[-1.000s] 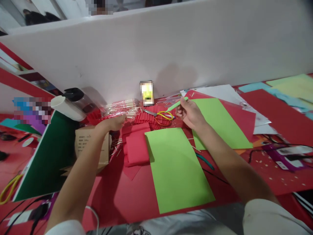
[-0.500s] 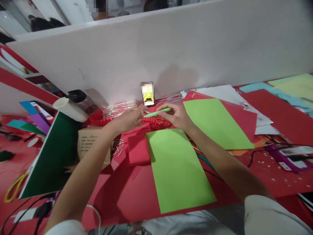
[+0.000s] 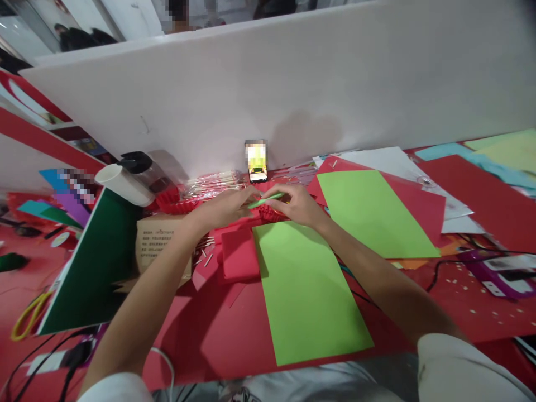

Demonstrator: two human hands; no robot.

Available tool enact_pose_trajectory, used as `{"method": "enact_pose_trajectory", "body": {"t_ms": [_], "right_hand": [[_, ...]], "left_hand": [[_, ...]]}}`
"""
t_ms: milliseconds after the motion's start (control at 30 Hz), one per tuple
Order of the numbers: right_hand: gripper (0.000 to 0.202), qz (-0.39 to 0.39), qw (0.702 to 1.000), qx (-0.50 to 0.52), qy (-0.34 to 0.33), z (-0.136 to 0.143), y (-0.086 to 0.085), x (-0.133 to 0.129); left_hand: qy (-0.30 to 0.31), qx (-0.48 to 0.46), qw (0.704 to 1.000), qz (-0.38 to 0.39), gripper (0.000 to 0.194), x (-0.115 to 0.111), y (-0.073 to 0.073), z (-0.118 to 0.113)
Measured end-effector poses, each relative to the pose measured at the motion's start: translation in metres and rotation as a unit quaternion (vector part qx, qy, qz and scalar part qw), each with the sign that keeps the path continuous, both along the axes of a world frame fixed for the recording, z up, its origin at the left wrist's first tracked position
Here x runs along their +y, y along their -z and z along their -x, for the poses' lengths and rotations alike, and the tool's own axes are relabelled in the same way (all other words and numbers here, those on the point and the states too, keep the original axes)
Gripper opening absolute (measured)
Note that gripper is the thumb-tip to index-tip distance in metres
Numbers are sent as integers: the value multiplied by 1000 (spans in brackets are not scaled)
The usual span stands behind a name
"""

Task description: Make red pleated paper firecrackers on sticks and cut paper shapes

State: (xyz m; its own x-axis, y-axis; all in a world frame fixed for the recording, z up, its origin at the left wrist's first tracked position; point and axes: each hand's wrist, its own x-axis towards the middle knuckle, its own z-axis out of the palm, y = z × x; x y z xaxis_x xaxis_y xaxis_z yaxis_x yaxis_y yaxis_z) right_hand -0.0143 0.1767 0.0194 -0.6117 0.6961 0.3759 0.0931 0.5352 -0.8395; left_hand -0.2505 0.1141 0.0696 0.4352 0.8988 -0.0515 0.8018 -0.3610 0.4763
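Note:
A slim light-green strip (image 3: 272,197), which looks like rolled or folded paper, spans the gap between my two hands above the red clutter. My left hand (image 3: 230,205) has its fingers drawn together at the strip's left end. At the other end, my right hand (image 3: 296,204) pinches it between thumb and fingers. Just below and nearer to me lie a light-green sheet (image 3: 310,296) and a flat red packet (image 3: 239,254). Pleated red paper (image 3: 274,213) shows partly beneath my fingers.
A lit phone (image 3: 257,162) leans on the white partition (image 3: 218,95). On the left are a paper cup (image 3: 125,184), a brown box (image 3: 161,240) and a green board (image 3: 94,262). Another green sheet (image 3: 372,212) lies right, over red and white paper. A purple device (image 3: 494,273) has cables by it.
The green strip has shifted slightly left and lower between my hands, and less of it shows. My left hand has turned more over its end. The view has shifted slightly.

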Motion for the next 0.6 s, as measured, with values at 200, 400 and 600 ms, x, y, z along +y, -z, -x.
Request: {"method": "enact_pose_trajectory", "body": {"t_ms": [200,400,600], "right_hand": [[29,55,996,71,6,6,12,7],[33,92,992,81,13,31,18,6],[39,27,996,-80,-8,16,14,16]], "left_hand": [[-14,-90,991,-94,30,10,15,7],[-18,-52,989,-140,38,14,30,0],[-155,81,974,-147,34,14,31,22]]}}
